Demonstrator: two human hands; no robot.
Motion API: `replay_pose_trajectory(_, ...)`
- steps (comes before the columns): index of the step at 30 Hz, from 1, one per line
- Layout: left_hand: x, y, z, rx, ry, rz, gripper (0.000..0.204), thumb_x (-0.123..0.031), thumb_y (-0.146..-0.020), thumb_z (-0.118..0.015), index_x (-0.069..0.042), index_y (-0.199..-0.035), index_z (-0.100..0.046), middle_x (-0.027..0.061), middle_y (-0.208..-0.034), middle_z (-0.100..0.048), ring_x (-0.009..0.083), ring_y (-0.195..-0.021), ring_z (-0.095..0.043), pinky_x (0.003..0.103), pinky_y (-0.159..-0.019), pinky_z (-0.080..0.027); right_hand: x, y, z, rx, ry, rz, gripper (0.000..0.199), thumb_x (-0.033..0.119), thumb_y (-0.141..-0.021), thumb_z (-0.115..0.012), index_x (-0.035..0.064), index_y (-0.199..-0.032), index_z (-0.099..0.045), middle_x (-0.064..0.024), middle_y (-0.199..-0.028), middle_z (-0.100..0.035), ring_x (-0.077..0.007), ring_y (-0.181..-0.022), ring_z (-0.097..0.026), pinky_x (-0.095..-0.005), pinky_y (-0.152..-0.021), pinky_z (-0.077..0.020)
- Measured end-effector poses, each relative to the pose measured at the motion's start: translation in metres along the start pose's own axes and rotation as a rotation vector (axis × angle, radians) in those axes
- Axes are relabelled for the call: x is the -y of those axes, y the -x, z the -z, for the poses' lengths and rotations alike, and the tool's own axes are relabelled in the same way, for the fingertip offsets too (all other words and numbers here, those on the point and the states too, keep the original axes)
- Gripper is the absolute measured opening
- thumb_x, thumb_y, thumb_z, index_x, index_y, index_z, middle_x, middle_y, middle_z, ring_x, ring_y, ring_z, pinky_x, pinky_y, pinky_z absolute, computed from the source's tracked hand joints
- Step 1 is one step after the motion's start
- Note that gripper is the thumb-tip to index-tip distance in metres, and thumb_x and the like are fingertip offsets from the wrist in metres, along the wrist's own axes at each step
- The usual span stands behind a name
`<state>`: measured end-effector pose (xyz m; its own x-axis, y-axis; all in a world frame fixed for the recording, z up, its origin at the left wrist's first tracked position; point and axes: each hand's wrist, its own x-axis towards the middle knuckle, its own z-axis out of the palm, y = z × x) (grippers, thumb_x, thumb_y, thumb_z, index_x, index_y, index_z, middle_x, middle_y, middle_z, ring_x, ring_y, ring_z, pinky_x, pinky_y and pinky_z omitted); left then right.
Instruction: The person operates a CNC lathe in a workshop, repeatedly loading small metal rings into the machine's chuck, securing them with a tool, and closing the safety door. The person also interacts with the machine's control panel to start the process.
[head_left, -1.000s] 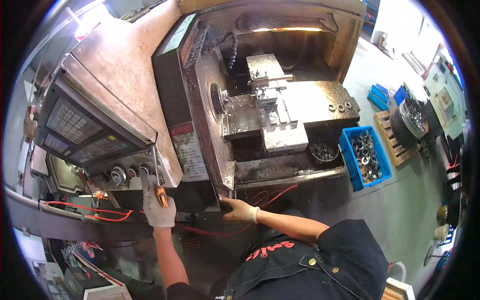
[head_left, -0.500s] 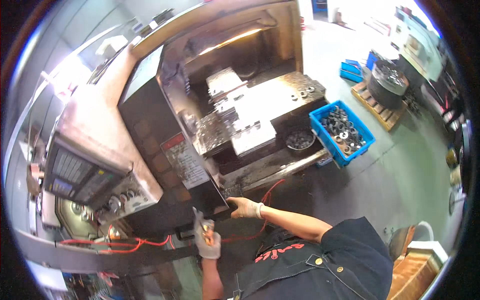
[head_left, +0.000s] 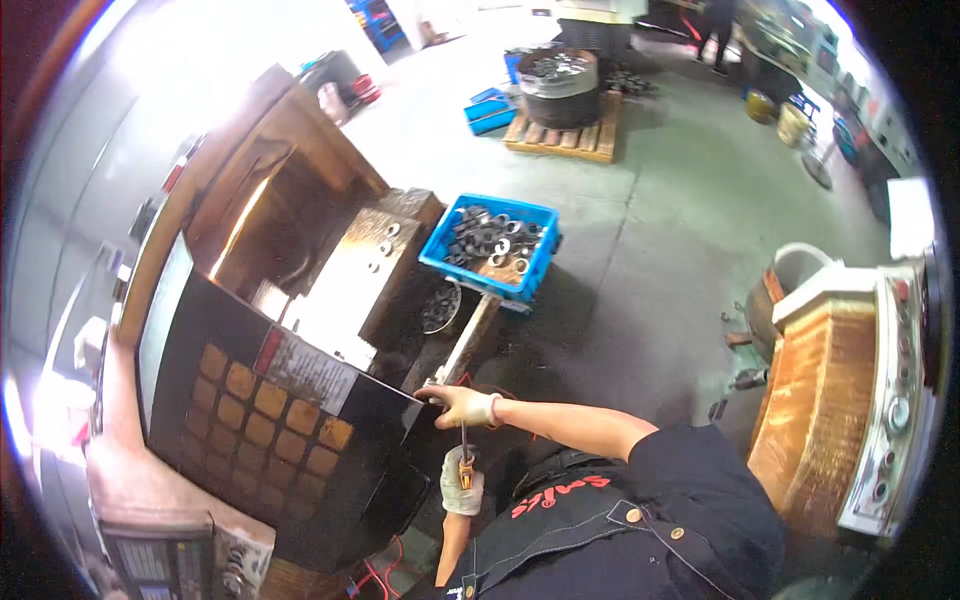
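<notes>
My right hand (head_left: pixel 462 406), in a white glove with bare fingertips, has its fingers hooked at the edge of a dark machine door (head_left: pixel 300 450). Below it, my left hand (head_left: pixel 461 484), gloved in the same way, is closed round a thin grey metal tool (head_left: pixel 464 438) that points up toward my right hand. Its exact kind is too small to make out. The door has a grid window and a label, and it hides part of the machine's inside. Beyond its edge, several metal rings (head_left: pixel 392 230) rest on a ledge in the machine.
A blue crate (head_left: pixel 545 265) of metal rings stands beyond the machine rail (head_left: pixel 468 343), beside a round pan of dark pieces (head_left: pixel 441 306). Farther off, a drum (head_left: pixel 560 105) sits on a wooden pallet (head_left: pixel 575 150). A rusty-panelled machine (head_left: pixel 820 390) stands at right. Red hoses lie lower left.
The view has turned right, with the crate and drum now nearer the middle. The door hides more of the machine's inside. My right hand stays at the door edge; my left still holds the tool.
</notes>
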<state>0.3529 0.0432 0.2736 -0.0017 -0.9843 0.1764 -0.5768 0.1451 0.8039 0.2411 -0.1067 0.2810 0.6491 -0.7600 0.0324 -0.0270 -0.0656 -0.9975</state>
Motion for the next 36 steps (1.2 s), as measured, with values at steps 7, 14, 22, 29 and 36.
replay_pose_trajectory(7, -0.008, -0.040, -0.071, 0.468, 0.001, -0.174, 0.035, 0.004, -0.060, -0.049, -0.006, -0.093, -0.050, 0.0112, -0.083, -0.055, 0.0292, -0.078, -0.056, 0.035, -0.070, -0.045, -0.081, 0.134, 0.114, -0.347, -1.123, -0.280, 0.017, 0.022, -0.082, -0.051, 0.0075, -0.086, -0.060, -0.0049, -0.083, -0.062, -0.0131, -0.069, -0.058, -0.0221, -0.052, -0.0440)
replay_pose_trajectory(14, 0.003, -0.066, -0.115, 0.939, -0.197, -0.354, 0.032, -0.009, -0.061, -0.054, -0.011, -0.093, -0.051, 0.0122, -0.086, -0.056, 0.0323, -0.084, -0.055, 0.038, -0.071, -0.045, -0.083, 0.244, 0.101, -0.845, -1.203, -0.087, 0.021, 0.029, -0.083, -0.051, 0.0106, -0.075, -0.056, -0.0035, -0.075, -0.057, -0.0112, -0.060, -0.054, -0.0202, -0.045, -0.0418)
replay_pose_trajectory(22, -0.013, -0.039, -0.132, 1.362, -0.420, -0.525, 0.026, -0.016, -0.065, -0.054, -0.010, -0.090, -0.054, 0.0161, -0.084, -0.059, 0.0345, -0.083, -0.056, 0.041, -0.071, -0.045, -0.094, 0.305, 0.012, -1.323, -1.169, 0.151, 0.004, 0.013, -0.075, -0.053, 0.0102, -0.077, -0.051, -0.0017, -0.072, -0.051, -0.0105, -0.058, -0.049, -0.0228, -0.048, -0.0405)
replay_pose_trajectory(29, 0.012, 0.006, -0.123, 1.651, -0.471, -0.672, 0.025, -0.020, -0.065, -0.053, -0.008, -0.087, -0.054, 0.0196, -0.088, -0.059, 0.0363, -0.087, -0.055, 0.043, -0.075, -0.044, -0.075, 0.349, -0.081, -1.795, -1.316, 0.423, 0.009, 0.011, -0.077, -0.054, 0.0095, -0.085, -0.051, -0.0022, -0.077, -0.051, -0.0122, -0.066, -0.051, -0.0257, -0.058, -0.0427)
replay_pose_trajectory(36, -0.017, 0.035, -0.126, 1.795, -0.484, -0.781, 0.027, -0.022, -0.068, -0.052, -0.008, -0.091, -0.054, 0.0197, -0.088, -0.059, 0.0358, -0.088, -0.055, 0.042, -0.074, -0.043, -0.120, 0.392, -0.192, -2.077, -0.784, -0.134, 0.028, 0.031, -0.081, -0.057, 0.0069, -0.091, -0.049, -0.0022, -0.074, -0.051, -0.0125, -0.068, -0.053, -0.0255, -0.053, -0.0418)
